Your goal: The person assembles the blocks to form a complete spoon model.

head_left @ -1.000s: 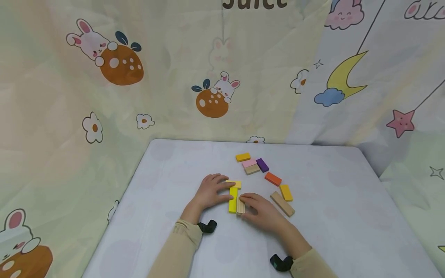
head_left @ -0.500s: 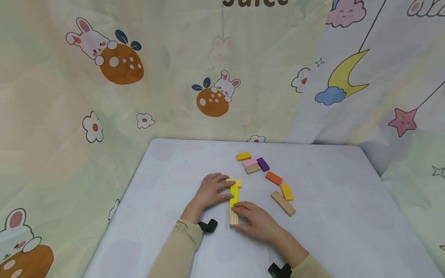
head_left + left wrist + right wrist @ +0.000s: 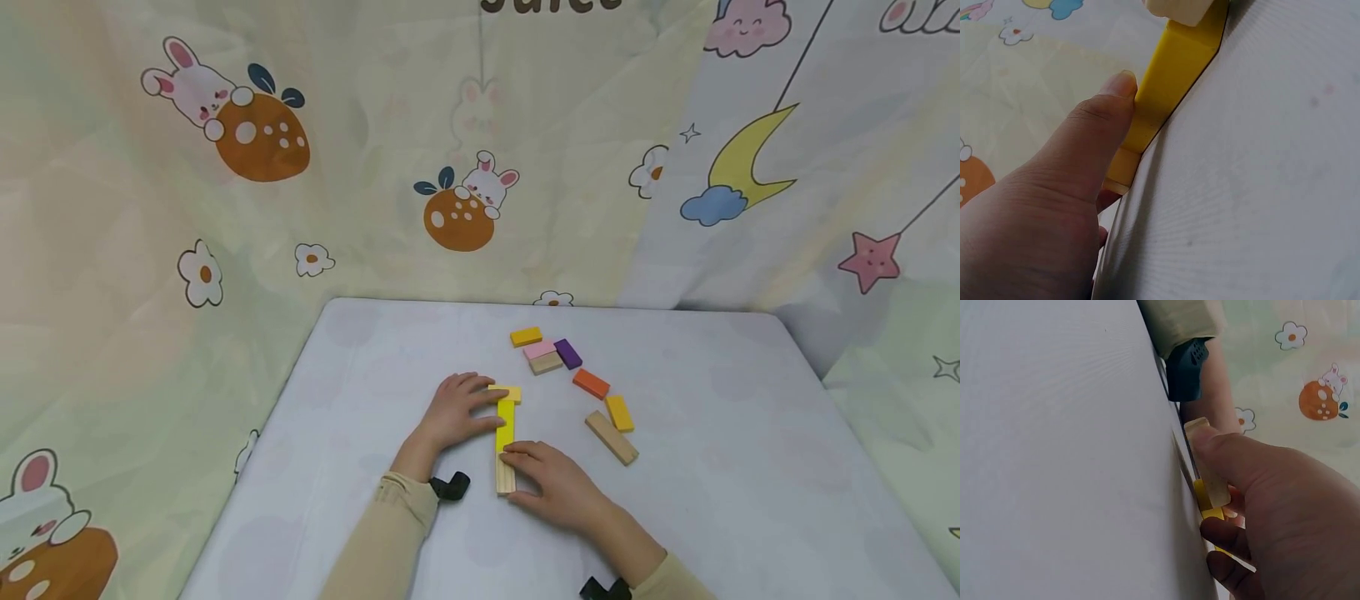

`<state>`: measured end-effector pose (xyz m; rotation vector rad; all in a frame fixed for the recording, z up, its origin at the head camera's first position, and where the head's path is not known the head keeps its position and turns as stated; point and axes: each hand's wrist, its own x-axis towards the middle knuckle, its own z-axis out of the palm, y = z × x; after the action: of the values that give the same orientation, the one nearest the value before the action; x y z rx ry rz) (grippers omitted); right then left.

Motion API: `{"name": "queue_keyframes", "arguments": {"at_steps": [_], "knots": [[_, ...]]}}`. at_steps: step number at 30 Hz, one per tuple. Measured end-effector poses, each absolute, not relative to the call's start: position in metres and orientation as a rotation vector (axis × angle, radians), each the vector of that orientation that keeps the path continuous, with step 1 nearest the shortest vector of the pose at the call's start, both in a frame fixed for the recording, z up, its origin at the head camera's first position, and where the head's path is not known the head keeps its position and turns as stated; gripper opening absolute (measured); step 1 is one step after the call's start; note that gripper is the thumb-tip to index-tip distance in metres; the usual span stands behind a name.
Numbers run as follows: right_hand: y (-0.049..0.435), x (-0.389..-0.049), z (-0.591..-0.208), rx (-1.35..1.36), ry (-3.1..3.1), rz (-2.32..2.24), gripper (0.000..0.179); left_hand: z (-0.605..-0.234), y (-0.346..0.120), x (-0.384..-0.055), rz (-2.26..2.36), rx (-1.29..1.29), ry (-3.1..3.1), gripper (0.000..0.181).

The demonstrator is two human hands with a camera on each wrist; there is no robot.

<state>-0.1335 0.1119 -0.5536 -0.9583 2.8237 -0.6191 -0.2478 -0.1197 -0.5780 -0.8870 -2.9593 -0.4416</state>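
A bright yellow block (image 3: pixel 506 425) and a pale yellow block (image 3: pixel 513 395) across its far end form a T shape on the table. My left hand (image 3: pixel 459 413) steadies them: the thumb (image 3: pixel 1094 131) rests along the yellow block's side, the index finger touches the pale yellow block. With thumb and fingers, my right hand (image 3: pixel 558 485) pinches a plain wooden block (image 3: pixel 506 478) at the yellow block's near end, lengthwise in line with it. In the right wrist view this wooden block (image 3: pixel 1210 475) overlaps the yellow one; whether it lies on top is unclear.
To the right of the T lie a longer plain block (image 3: pixel 611 438), an orange-yellow block (image 3: pixel 619 413) and an orange-red block (image 3: pixel 591 383). Farther back are purple (image 3: pixel 568 354), pink (image 3: pixel 538 350), plain (image 3: pixel 545 363) and amber (image 3: pixel 526 337) blocks. A printed cloth hangs behind the table.
My right hand has brought the plain wooden block from beside the yellow block's right side toward me, to its near end. The left hand has stayed in place.
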Motion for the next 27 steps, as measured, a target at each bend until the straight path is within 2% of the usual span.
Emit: {"name": "queue_keyframes", "arguments": {"at_steps": [12, 27], "knots": [[0.1105, -0.1314, -0.562, -0.996, 2.869, -0.574, 0.061, -0.5763, -0.1194, -0.2467, -0.473, -0.881, -2.968, 0.058], [0.1078, -0.1309, -0.5627, -0.995, 2.912, -0.569, 0.054, -0.5749, -0.1195, -0.2468, -0.473, -0.89, -2.965, 0.058]]}}
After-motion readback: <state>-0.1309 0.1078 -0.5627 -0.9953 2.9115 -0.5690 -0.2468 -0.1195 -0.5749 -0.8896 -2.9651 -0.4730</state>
